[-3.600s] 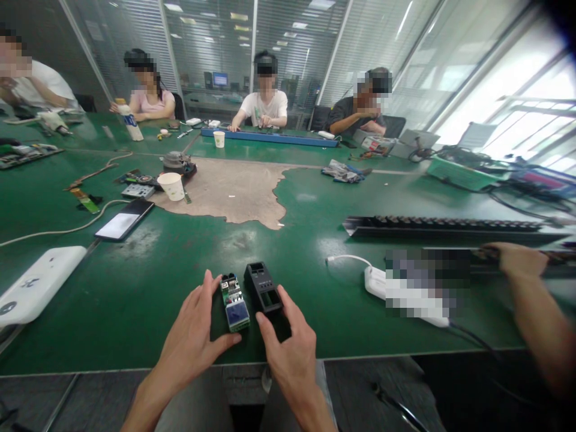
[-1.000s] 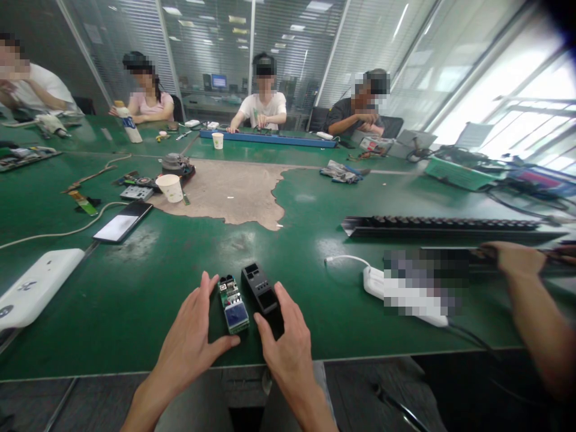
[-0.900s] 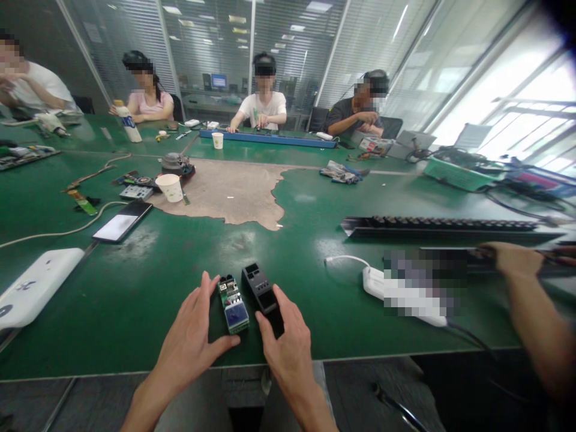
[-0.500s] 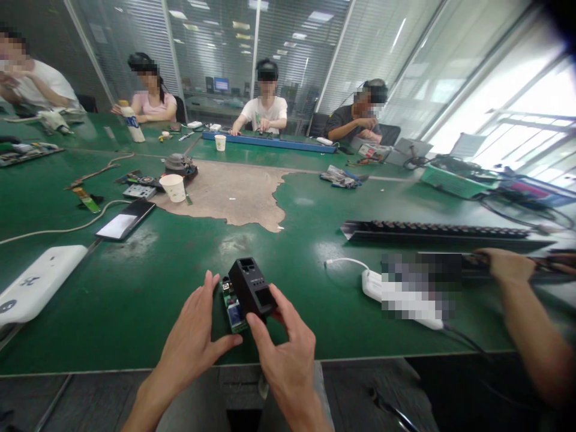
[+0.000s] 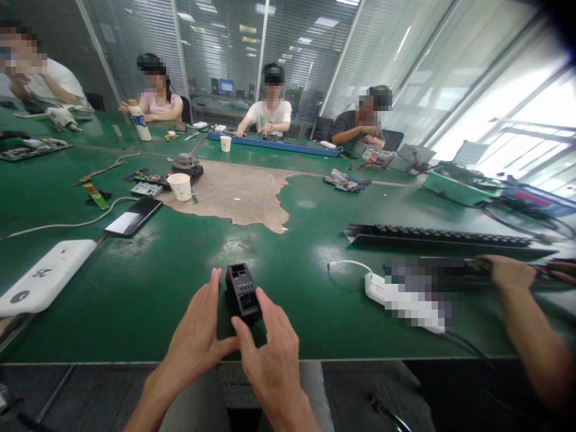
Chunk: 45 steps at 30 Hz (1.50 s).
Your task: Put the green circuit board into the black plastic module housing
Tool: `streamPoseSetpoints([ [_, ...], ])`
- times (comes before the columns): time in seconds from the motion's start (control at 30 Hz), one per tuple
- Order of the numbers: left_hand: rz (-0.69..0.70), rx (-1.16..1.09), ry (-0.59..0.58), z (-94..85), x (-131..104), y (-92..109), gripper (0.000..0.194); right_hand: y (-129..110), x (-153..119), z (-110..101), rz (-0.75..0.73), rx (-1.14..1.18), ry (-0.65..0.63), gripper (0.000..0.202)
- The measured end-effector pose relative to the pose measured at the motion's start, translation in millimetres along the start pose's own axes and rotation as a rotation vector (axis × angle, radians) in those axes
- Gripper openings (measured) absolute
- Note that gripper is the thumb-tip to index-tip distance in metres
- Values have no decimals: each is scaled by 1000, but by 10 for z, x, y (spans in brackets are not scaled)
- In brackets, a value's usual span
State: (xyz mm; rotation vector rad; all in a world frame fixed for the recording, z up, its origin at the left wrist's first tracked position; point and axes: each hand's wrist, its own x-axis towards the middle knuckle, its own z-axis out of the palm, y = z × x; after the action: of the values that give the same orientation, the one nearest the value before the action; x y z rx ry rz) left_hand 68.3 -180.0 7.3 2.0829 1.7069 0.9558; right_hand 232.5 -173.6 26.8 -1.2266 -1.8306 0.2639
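A black plastic housing [image 5: 243,288] with square openings in its top stands on the green table [image 5: 310,330] near the front edge. My right hand [image 5: 272,351] grips it at its right side and near end, thumb in front and fingers along the side. To the left, my left hand [image 5: 195,330] is held beside the housing with its fingers stretched up and its thumb spread toward the near end. A narrow gap shows between the left fingers and the housing. The green circuit board is not visible now.
A white power bank [image 5: 49,276] and a phone [image 5: 134,217] lie at left. A paper cup [image 5: 180,187] stands on the brown patch. At right are a white power strip [image 5: 400,303], a long black rail [image 5: 441,237] and another person's hand [image 5: 510,273]. People sit across the table.
The black housing has moved left and stands straighter, over where the green circuit board showed. My right hand has moved left with it. The whole view has shifted slightly.
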Motion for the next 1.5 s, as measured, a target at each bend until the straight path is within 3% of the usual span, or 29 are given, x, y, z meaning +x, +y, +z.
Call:
streamPoseSetpoints([
  [0.27,26,22,1,9,1,-12,117,-11,-99,44,-16,-62,-40,59],
  [0.5,31,40,-24,13,5,-24,115,72,-213,72,29,-3,-173,67],
  [0.63,22,56,-37,18,14,-12,115,94,-243,115,71,30,-133,77],
  [0.8,39,79,-26,38,15,-19,110,104,-182,136,79,66,-100,62],
  [1.03,18,88,-22,68,9,-60,122,23,65,-158,44,99,37,58],
  [1.17,-31,83,-37,34,10,-24,126,212,136,-265,102,7,89,54],
  [1.33,-47,39,-47,-1,22,24,126,524,41,-211,163,-83,63,54],
  [1.5,-35,32,-57,5,24,9,125,636,-82,-174,192,-95,-3,54],
])
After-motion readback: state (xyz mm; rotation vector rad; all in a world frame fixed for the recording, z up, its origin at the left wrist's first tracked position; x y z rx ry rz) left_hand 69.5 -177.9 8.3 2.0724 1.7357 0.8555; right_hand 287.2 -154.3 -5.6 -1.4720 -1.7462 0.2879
